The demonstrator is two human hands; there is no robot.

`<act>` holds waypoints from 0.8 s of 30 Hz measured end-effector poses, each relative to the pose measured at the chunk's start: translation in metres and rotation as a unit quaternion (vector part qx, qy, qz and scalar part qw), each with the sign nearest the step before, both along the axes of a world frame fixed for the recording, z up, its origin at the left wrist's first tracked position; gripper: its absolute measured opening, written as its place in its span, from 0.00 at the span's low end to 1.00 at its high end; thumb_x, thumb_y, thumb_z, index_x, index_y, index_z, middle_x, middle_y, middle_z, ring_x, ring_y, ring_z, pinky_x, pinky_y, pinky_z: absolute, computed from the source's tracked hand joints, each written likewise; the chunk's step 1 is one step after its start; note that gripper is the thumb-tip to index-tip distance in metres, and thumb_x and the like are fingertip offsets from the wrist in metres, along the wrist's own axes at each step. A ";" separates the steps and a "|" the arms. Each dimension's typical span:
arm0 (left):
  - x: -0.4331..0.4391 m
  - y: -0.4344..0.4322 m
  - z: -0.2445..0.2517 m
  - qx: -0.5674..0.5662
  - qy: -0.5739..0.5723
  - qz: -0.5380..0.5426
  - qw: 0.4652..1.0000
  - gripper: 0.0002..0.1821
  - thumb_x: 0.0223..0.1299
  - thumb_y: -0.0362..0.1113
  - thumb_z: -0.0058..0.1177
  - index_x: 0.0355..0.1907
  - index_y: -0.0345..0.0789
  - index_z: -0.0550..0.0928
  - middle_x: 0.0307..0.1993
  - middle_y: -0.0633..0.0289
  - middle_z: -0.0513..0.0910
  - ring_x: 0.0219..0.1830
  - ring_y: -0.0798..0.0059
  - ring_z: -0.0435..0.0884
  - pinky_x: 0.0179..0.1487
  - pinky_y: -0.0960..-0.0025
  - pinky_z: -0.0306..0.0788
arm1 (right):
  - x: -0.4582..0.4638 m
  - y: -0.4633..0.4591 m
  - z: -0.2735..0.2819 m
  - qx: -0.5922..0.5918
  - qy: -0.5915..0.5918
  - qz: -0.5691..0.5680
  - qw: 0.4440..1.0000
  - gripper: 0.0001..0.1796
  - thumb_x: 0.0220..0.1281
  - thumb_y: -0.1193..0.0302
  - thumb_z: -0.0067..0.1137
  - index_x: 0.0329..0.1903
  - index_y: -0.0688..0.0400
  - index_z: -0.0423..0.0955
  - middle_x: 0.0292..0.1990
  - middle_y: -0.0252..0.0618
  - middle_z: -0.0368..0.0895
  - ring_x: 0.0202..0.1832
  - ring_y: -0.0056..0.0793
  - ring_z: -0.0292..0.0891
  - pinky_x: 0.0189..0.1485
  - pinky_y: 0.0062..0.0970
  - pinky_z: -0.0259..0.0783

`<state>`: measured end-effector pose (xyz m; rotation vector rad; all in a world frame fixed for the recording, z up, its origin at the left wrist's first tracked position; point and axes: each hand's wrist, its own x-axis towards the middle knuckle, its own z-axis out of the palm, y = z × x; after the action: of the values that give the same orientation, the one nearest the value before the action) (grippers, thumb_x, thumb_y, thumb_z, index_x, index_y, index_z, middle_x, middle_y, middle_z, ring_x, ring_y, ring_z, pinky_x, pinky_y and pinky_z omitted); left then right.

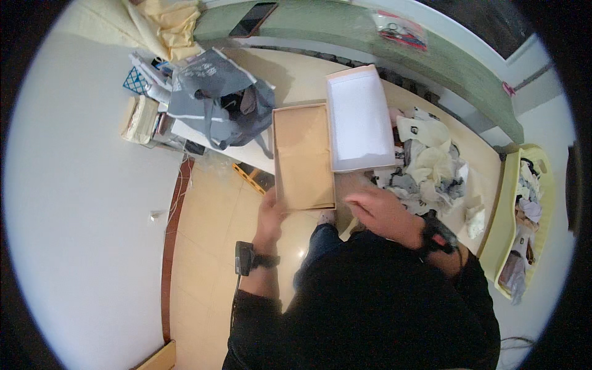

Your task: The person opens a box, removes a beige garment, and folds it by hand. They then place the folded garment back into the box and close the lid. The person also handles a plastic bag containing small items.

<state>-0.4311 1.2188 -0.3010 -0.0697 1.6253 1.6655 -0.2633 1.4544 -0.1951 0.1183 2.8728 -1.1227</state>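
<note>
My left hand (270,212) grips the lower left corner of a shallow cardboard box part (305,157), whose brown inside faces up; it reaches over the table's front edge. Against its right side lies an open box part with a white inside (360,120). My right hand (377,208), blurred, is just below the white-lined part, its fingers curled towards the brown one; I see nothing in it. Right of the boxes is a heap of white and grey socks or small cloth pieces (430,162).
A grey fabric bag (222,97) stands at the left, by a blue mesh basket (135,81). A yellow plastic basket (504,217) of cloth items is at the right. A phone (253,19) and a clear bag with scissors (401,31) lie on the green ledge.
</note>
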 end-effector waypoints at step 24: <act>-0.010 -0.024 -0.014 0.190 -0.099 -0.074 0.974 0.39 0.53 0.20 0.51 0.71 0.38 0.61 0.61 0.61 0.72 0.61 0.71 0.70 0.63 0.67 0.64 | -0.210 -0.085 -0.068 0.170 -0.142 -0.272 0.936 0.49 0.53 0.62 0.57 0.72 0.60 0.40 0.70 0.64 0.42 0.70 0.65 0.43 0.63 0.62 0.55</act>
<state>-0.4407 1.1946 -0.3153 0.0752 1.1181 1.7622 -0.4735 1.3697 -0.2627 1.0497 2.7937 -0.5591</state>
